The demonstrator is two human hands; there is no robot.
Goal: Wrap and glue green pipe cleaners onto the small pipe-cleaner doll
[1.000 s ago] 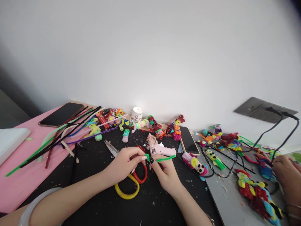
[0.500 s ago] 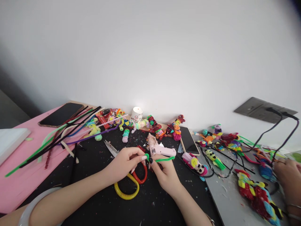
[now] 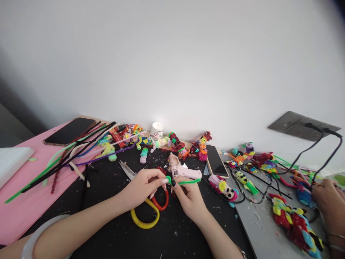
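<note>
White wall (image 3: 172, 64) took up most of the view. Below it ran the desk (image 3: 178, 241), black in the middle, with a gray surface (image 3: 256, 230) on the right. Pink sheet (image 3: 16, 216) covered the left side. Loose pipe cleaners (image 3: 67, 157), mostly black and green plus dark red, blue and purple, lay across it.

Left hand (image 3: 144, 189) was narrow, fingertips pinched. Right hand (image 3: 192, 199) same, thumb against finger; both were mid-desk, close together. Scissors (image 3: 145, 226) lay partly hidden by the left hand, blades pointing far left, yellow and red handles near side. Co-worker's hand (image 3: 327, 198) was at the right edge, by a blue figure (image 3: 306, 196); grip there, couldn't tell.

Socket plate (image 3: 291, 126) on the wall had two black plugs in. Dark phone (image 3: 70, 131) sat on the pink sheet; pale-edged phone (image 3: 215, 160) right of center. Red-and-yellow figures (image 3: 295, 223) lay lower right. Pink glue gun (image 3: 190, 172) was just beyond the right hand. Paper cup (image 3: 157, 131) stood near the wall.

Smallest: green pipe cleaner (image 3: 190, 181), pinched by both hands. Curled end at left fingertips, free tail running right, over the right hand.
</note>
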